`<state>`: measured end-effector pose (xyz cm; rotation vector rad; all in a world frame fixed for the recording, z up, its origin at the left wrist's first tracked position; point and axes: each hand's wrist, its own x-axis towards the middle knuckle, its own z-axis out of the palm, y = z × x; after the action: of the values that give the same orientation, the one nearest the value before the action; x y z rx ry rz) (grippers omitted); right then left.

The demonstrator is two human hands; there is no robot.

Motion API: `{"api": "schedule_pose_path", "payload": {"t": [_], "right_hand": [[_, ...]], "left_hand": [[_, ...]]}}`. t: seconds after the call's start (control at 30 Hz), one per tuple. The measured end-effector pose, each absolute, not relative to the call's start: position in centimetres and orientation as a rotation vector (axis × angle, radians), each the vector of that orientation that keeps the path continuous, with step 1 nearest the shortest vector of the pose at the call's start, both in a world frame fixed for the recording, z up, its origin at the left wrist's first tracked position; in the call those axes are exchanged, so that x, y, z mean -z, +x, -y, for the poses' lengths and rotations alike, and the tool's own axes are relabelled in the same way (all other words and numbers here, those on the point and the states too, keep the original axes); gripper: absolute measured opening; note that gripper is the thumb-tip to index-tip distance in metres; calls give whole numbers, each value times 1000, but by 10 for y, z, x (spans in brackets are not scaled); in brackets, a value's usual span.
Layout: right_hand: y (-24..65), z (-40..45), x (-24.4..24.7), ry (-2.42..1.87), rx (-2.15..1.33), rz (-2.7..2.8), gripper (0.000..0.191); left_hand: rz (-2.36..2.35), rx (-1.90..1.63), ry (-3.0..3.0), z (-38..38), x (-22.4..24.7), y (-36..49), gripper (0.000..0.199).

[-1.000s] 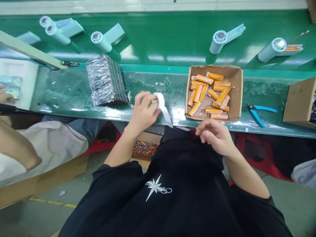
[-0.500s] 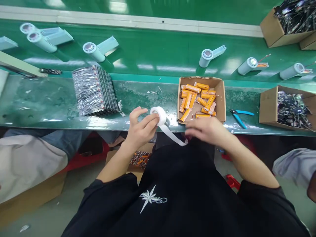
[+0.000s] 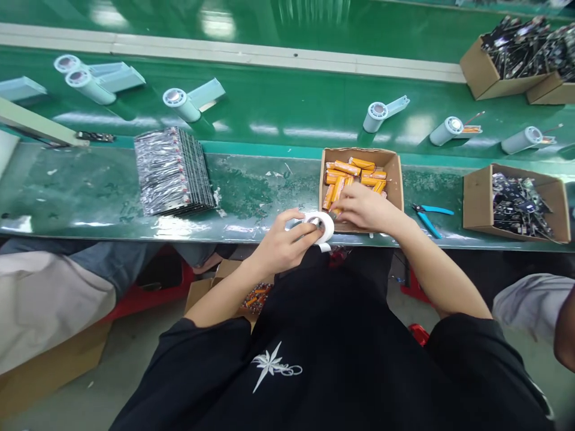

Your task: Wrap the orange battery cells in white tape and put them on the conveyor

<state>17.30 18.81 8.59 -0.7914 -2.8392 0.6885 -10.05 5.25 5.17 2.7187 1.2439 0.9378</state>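
My left hand (image 3: 287,240) grips a roll of white tape (image 3: 327,226) at the bench's front edge, and a short loose end hangs below the roll. Just right of it, my right hand (image 3: 359,206) reaches over the front of a cardboard box (image 3: 394,179). Its fingers are bent down at the orange cylinders (image 3: 348,169) in that box; what they hold, if anything, is hidden. Several of the cylinders carry pinkish-white patches.
A stack of dark panels in shiny wrap (image 3: 164,170) stands left. Blue-handled cutters (image 3: 429,218) lie right of the box, before another box of circuit parts (image 3: 478,200). Pale blue cylinders (image 3: 375,117) stand behind. People sit at both sides.
My left hand has moved right with the tape roll, and the long strip now shows only as a short end. My right hand has gone up and left into the box.
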Motion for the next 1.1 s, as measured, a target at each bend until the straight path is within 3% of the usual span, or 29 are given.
{"api": "schedule_pose_path", "payload": {"t": [0.2,0.43,0.63,0.73,0.9,1.1], "right_hand": [[214,-172,-96,-1012,-1025,1804,36],[224,-181,-72,-1409,-469,1907,20],[239,-163,-79,-1032,-1047,1365,68],[245,-149,-86,-995,-1170,1322,81],[250,-136,-89,-972,-1154,1353,83],[248,-121,-93,-876,-1032,1380,69]], "left_hand": [[-1019,-880,2783,-67,-80,-91,58],[-857,-919,2905,-79,-90,-68,54],[-830,-922,2925,-80,-94,-60,52],[-822,-925,2956,-80,-96,-59,51],[-848,-923,3011,-78,-96,-56,48],[-851,-904,3025,-71,-90,-58,39]]}}
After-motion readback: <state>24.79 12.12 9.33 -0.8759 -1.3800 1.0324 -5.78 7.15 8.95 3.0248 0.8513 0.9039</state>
